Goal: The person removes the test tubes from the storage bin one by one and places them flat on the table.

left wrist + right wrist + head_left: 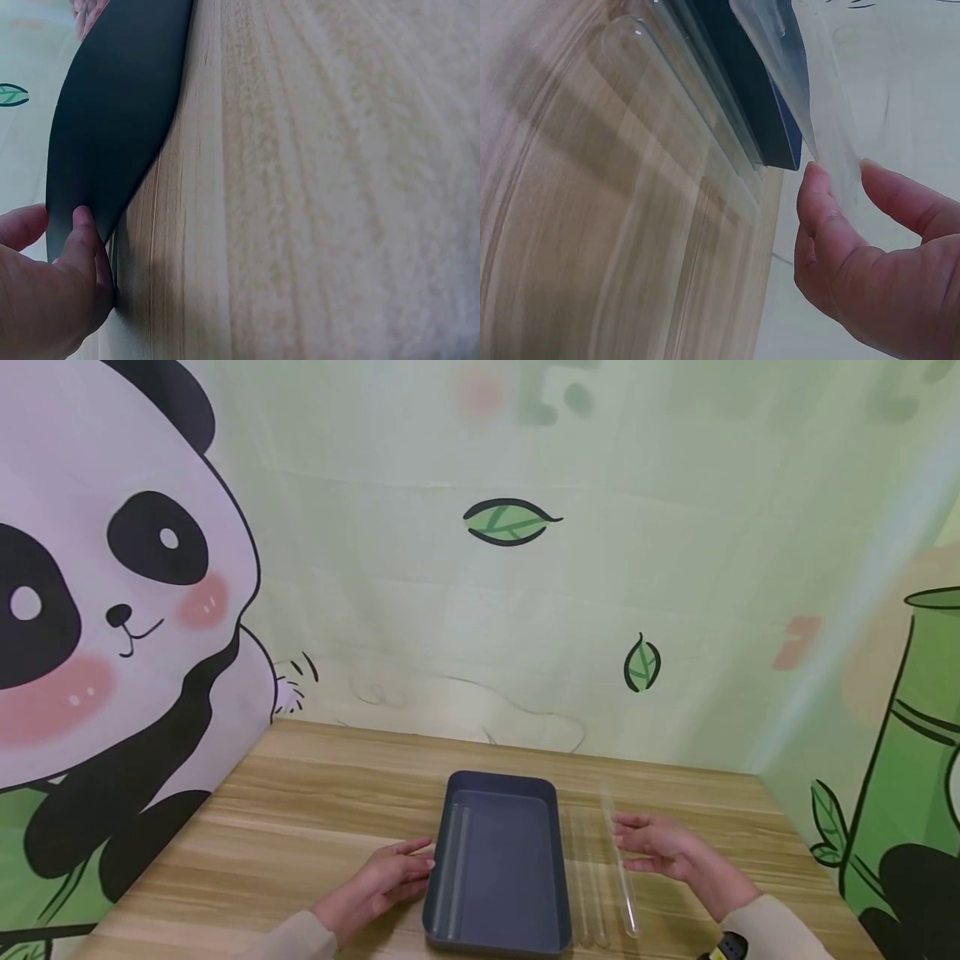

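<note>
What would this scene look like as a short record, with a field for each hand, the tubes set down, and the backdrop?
Left hand: touches the left wall of the dark tray
Right hand: pinches a clear tube
Tray tubes: two, lying along the tray's left side
Loose tubes: two, lying on the wood-grain table, right of the tray
Backdrop: pale green, with a panda and leaves

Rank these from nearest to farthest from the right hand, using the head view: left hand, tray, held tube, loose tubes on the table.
1. Held tube: in the right hand, at its fingertips.
2. Loose tubes: just left of the held tube.
3. Tray: left of the loose tubes.
4. Left hand: at the tray's far left side.
</note>
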A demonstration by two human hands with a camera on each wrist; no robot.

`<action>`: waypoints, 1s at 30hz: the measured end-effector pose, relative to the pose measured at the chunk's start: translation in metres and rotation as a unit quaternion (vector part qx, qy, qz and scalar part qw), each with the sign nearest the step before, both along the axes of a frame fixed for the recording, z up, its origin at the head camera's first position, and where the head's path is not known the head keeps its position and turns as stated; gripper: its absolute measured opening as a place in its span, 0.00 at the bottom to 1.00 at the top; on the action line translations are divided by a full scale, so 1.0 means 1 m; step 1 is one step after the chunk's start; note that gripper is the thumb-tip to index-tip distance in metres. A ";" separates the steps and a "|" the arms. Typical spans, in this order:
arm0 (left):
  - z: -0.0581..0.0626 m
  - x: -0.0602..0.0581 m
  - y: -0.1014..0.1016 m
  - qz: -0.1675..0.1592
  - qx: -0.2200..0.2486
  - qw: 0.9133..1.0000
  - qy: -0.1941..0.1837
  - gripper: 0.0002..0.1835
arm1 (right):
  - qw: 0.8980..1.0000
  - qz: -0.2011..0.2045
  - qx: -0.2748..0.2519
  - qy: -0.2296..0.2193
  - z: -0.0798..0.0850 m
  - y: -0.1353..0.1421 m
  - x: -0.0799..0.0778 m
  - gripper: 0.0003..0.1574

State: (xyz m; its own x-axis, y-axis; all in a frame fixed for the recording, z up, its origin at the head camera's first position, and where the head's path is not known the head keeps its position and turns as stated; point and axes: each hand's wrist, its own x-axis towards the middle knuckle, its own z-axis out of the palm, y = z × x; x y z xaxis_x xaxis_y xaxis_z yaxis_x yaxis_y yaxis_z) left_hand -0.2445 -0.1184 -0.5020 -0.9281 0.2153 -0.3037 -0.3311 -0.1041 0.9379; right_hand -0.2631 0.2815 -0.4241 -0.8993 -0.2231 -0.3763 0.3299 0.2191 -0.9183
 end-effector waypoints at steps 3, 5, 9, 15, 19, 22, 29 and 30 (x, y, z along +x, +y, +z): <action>0.001 0.000 0.000 0.000 0.002 1.000 -0.001 0.35 | 1.000 -0.002 0.001 0.001 -0.004 -0.001 -0.002 0.39; 0.001 0.000 0.000 0.001 0.003 1.000 -0.004 0.35 | 1.000 -0.004 0.006 0.003 -0.008 -0.001 -0.003 0.39; 0.001 0.001 0.000 0.004 0.005 1.000 -0.007 0.35 | 1.000 -0.005 0.022 0.005 -0.016 -0.001 -0.006 0.39; 0.001 0.001 0.001 0.005 0.008 1.000 -0.009 0.35 | 1.000 -0.018 0.016 -0.005 -0.025 -0.002 -0.010 0.38; 0.000 0.000 0.000 0.006 0.009 1.000 -0.008 0.35 | 0.999 -0.026 0.019 -0.009 -0.031 -0.003 -0.013 0.38; 0.000 0.000 0.000 0.005 0.010 1.000 -0.006 0.35 | 0.999 -0.030 0.026 -0.012 -0.035 -0.003 -0.016 0.38; -0.001 0.000 0.000 0.003 0.010 1.000 -0.009 0.35 | 0.999 -0.032 0.034 -0.014 -0.042 -0.004 -0.019 0.39; -0.001 -0.001 0.000 0.004 0.010 1.000 -0.010 0.35 | 0.999 -0.032 0.035 -0.015 -0.042 -0.004 -0.019 0.39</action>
State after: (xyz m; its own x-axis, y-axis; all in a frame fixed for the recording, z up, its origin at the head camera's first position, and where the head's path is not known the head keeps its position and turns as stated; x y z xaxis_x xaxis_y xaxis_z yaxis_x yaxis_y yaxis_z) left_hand -0.2451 -0.1186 -0.5032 -0.9238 0.2144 -0.3173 -0.3482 -0.1257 0.9289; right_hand -0.2825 0.2771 -0.4662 -0.8991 -0.1386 -0.4151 0.3715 0.2597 -0.8914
